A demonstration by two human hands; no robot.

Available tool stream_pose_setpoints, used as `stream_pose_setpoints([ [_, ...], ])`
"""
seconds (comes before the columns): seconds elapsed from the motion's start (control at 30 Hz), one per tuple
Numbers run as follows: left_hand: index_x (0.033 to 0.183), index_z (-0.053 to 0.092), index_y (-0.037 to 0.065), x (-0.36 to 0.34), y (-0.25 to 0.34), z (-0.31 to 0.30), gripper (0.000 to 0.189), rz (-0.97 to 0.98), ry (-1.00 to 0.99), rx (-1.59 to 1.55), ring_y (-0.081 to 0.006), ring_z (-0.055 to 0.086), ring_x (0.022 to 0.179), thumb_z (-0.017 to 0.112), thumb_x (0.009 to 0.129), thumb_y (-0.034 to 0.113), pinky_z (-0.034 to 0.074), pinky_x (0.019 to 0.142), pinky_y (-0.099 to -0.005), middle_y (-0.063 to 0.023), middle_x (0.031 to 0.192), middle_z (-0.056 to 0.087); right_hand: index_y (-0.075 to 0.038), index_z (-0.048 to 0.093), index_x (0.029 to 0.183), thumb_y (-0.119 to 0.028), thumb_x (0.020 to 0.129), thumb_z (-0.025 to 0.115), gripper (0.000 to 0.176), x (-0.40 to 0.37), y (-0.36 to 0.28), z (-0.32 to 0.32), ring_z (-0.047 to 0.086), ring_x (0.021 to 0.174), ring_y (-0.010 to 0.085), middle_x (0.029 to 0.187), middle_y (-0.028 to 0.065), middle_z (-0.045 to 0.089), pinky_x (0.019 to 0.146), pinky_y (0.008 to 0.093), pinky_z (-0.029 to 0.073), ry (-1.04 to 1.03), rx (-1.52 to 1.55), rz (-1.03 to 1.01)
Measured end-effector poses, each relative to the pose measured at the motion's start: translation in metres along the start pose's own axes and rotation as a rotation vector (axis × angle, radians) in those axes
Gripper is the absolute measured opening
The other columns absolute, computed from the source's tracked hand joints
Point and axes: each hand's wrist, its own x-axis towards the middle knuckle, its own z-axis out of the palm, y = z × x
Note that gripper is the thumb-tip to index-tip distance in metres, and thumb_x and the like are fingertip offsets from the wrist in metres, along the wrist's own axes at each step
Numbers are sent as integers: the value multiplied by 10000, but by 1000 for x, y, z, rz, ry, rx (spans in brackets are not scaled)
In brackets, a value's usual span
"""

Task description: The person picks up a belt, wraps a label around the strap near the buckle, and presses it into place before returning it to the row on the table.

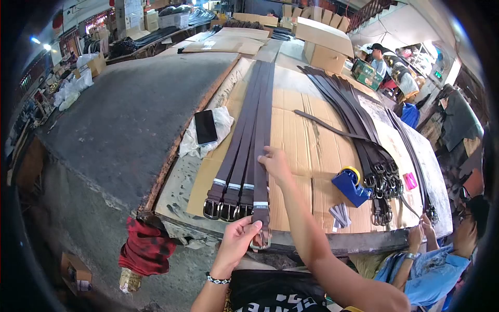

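Note:
A dark brown belt [263,125] lies lengthwise before me, with a pale label [260,205] round it near its metal buckle [260,240]. My left hand [239,243] pinches this belt by the buckle end, at the table's front edge. Farther up the strap, my right hand [276,165] has its thumb and curled fingers closed on the belt's right edge. Several similar belts [236,156] lie side by side just left of it, their buckles toward me and pale labels round them.
Right of my hands are a blue tape dispenser [351,187], pale strips [340,216], a heap of belts [358,122] and a pink object [410,181]. A phone [206,127] lies on plastic at left. A person in blue [431,278] handles a strap at the right corner.

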Motion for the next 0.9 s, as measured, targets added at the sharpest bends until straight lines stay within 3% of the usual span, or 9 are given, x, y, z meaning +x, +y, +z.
stream_pose_setpoints([
  [0.1, 1227, 618, -49, 5, -8, 1, 289, -59, 119, -64, -107, 670, 795, 607, 1006, 136, 545, 583, -237, -125, 958, 735, 127, 551, 1319, -64, 843, 718, 539, 16, -16, -4, 677, 883, 218, 1046, 205, 694, 720, 331, 532, 31, 49, 69],
  [0.13, 1217, 648, -20, 4, -6, 4, 277, -25, 100, -59, -98, 685, 805, 584, 1004, 145, 556, 589, -229, -88, 1000, 737, 126, 552, 1319, -65, 842, 720, 540, 19, -15, -3, 676, 878, 217, 1040, 202, 695, 719, 331, 531, 27, 52, 72],
  [0.4, 1267, 595, -91, 6, 2, 6, 328, 39, 239, -93, -166, 704, 893, 591, 977, 63, 581, 692, -253, -179, 1112, 716, 87, 583, 1296, -75, 839, 733, 508, 55, 16, 12, 671, 848, 220, 1003, 179, 696, 694, 344, 524, 119, 9, 45],
  [0.5, 1293, 575, -93, 1, -6, -2, 360, 73, 349, -124, -190, 707, 917, 622, 959, 35, 596, 764, -297, -197, 1151, 701, 91, 604, 1265, -109, 802, 756, 527, 54, 8, 11, 695, 863, 258, 964, 173, 719, 772, 377, 544, 123, 29, 90],
  [0.6, 1276, 586, -93, -4, -11, -8, 347, 103, 403, -132, -195, 709, 907, 630, 948, 12, 602, 787, -307, -199, 1142, 703, 93, 568, 1286, -98, 824, 751, 532, 37, -12, 7, 668, 740, 208, 909, 142, 700, 664, 339, 532, 29, 65, 110],
  [0.7, 1251, 594, -100, -6, -14, -8, 319, 133, 454, -117, -200, 711, 920, 629, 950, 2, 611, 802, -314, -201, 1126, 706, 95, 550, 1291, -81, 832, 743, 528, 41, 0, 12, 627, 650, 166, 846, 115, 675, 579, 305, 498, 67, 132, 75],
  [0.8, 1224, 593, -108, -5, -10, -5, 279, 178, 482, -108, -198, 708, 955, 617, 965, -9, 627, 810, -314, -212, 1108, 705, 92, 549, 1295, -86, 831, 749, 535, 40, -4, 9, 617, 634, 166, 833, 107, 669, 576, 317, 498, 48, 186, 80],
  [0.9, 1203, 601, -104, -1, -10, -5, 263, 194, 509, -68, -193, 710, 941, 627, 962, -2, 629, 799, -313, -211, 1089, 709, 86, 540, 1317, -123, 834, 756, 569, 38, -13, 4, 676, 775, 211, 931, 171, 697, 669, 335, 539, 13, 183, 102],
])
